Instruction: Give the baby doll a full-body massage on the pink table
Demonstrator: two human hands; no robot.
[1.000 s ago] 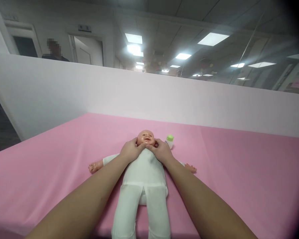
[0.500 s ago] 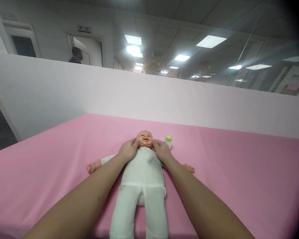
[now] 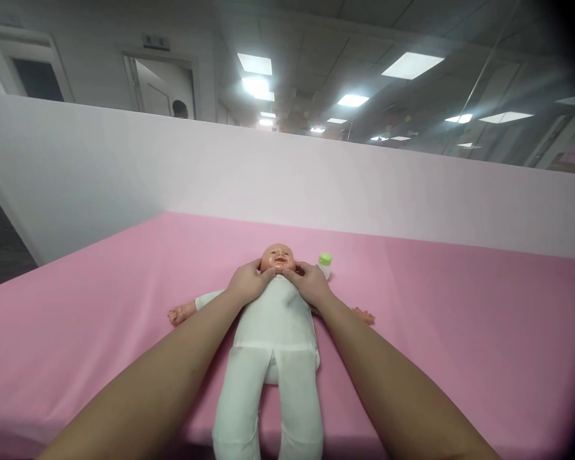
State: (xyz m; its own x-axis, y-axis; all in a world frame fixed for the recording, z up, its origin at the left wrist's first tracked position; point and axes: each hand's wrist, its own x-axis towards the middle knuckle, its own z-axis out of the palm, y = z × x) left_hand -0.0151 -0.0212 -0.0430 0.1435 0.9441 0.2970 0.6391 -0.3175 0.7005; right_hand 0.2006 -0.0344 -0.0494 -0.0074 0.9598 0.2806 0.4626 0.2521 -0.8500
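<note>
So, green-capped bottle (image 3: 324, 265) sits just beyond my right hand (image 3: 312, 283), can't tell what's inside. The doll (image 3: 278, 316) lies between my arms, left hand (image 3: 250, 283) and right both part-curled round its jaw.

The baby doll (image 3: 278, 313) lies face up on a pink cloth surface (image 3: 460, 332) — its bald, glossy head points to twelve o'clock, the mouth slightly open. It wears a white long-sleeved top and white trousers, with some creases at the chest. Its arms are spread, one bare hand out at nine o'clock, the other at three. The legs — slightly apart — run toward six o'clock, their lower ends out of view.
</note>
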